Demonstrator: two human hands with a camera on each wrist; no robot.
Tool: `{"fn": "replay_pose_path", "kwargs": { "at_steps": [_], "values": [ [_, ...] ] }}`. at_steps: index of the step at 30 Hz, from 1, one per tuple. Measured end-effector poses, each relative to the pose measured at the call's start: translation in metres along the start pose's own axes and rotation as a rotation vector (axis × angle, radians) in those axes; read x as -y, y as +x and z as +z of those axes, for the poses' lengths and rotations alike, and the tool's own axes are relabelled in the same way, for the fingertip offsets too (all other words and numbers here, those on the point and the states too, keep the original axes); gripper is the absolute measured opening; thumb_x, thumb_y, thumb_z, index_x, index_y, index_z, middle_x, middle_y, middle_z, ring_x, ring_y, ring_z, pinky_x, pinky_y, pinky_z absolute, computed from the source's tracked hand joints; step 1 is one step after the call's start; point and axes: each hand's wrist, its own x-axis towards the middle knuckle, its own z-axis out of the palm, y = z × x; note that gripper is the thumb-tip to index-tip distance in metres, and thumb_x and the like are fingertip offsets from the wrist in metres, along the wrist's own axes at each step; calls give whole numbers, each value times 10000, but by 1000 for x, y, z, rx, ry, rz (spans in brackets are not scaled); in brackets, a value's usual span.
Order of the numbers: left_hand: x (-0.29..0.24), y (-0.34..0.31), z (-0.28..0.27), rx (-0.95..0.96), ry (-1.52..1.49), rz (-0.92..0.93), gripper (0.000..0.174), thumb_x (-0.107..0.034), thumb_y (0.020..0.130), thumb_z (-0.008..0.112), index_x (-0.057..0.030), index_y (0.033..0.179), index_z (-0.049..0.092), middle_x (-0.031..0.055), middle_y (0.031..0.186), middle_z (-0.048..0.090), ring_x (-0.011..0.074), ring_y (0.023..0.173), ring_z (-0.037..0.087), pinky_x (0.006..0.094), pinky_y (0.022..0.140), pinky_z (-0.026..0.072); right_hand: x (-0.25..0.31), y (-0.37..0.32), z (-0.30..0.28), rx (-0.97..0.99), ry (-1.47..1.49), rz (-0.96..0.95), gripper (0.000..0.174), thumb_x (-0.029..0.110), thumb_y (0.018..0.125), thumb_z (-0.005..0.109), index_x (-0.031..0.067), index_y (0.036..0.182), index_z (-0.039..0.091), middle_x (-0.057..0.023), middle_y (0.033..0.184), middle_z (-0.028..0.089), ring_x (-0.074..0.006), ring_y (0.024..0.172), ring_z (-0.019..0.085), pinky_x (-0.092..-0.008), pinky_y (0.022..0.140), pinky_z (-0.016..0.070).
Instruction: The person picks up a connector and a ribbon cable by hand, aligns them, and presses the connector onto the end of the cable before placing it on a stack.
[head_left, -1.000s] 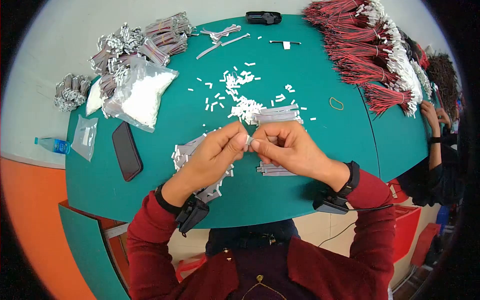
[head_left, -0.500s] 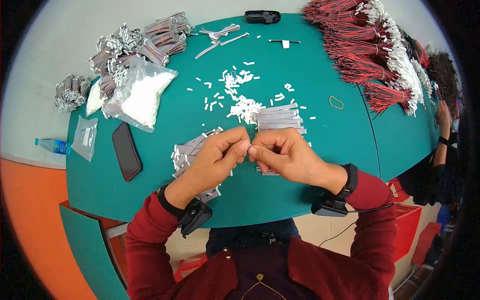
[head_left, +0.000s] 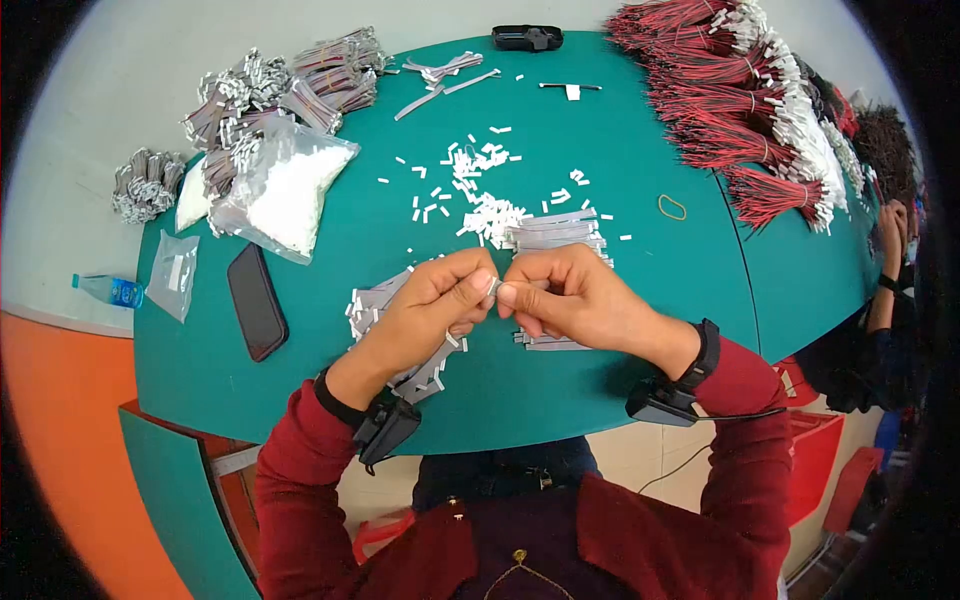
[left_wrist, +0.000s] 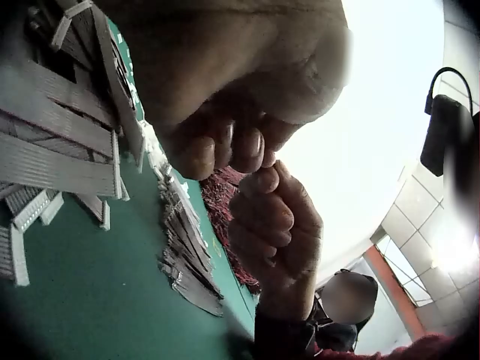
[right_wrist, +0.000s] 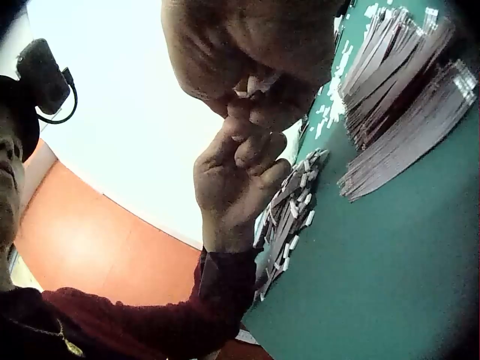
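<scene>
Over the front middle of the table, my left hand [head_left: 425,305] and right hand [head_left: 580,298] meet at the fingertips. Between thumb and forefinger, each pinches a small white connector [head_left: 494,286]; most of it is covered by the fingers. A white bit of it also shows under the right hand in the right wrist view. Grey ribbon cables [left_wrist: 60,154] with white ends lie in a loose pile under my left hand. Neater stacks of grey ribbon cables [right_wrist: 405,97] lie beneath and beyond my right hand. Loose white connectors [head_left: 492,218] are scattered just past the fingertips.
At the left are a clear bag of white connectors [head_left: 290,195], cable bundles [head_left: 240,90], a phone [head_left: 257,302] and a bottle [head_left: 108,290]. Red-black wire bundles [head_left: 740,130] line the right, near another person's hand [head_left: 892,228]. A rubber band [head_left: 673,207] lies closer.
My fingertips closed together over the small connector half a second ago, hiding it; now they are slightly apart and part of it shows. The other person's hand has shifted at the right.
</scene>
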Motion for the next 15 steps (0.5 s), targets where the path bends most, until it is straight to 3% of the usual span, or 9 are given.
{"fn": "replay_pose_path", "kwargs": {
  "at_steps": [8, 10, 15],
  "values": [
    [1, 0, 5, -27, 69, 11, 282, -269, 964, 415, -69, 771, 465, -59, 616, 351, 33, 555, 308, 204, 486, 259, 0, -1, 1, -39, -2, -8, 250, 204, 918, 516, 33, 742, 566, 22, 555, 510, -24, 474, 410, -200, 420, 308],
    [6, 1, 5, -56, 228, 63, 282, -260, 965, 413, -64, 770, 469, -55, 626, 376, 32, 563, 324, 204, 494, 274, -4, 1, 3, -84, -35, -60, 246, 196, 913, 520, 28, 739, 562, 20, 554, 509, -26, 486, 418, -204, 433, 323],
    [-2, 2, 7, -85, 266, 84, 247, -234, 951, 453, -52, 788, 493, -47, 662, 439, 28, 586, 347, 199, 512, 290, 4, 2, -10, 14, -142, -34, 248, 190, 906, 526, 19, 731, 563, 16, 557, 510, -37, 512, 432, -224, 471, 352]
  ]
}}
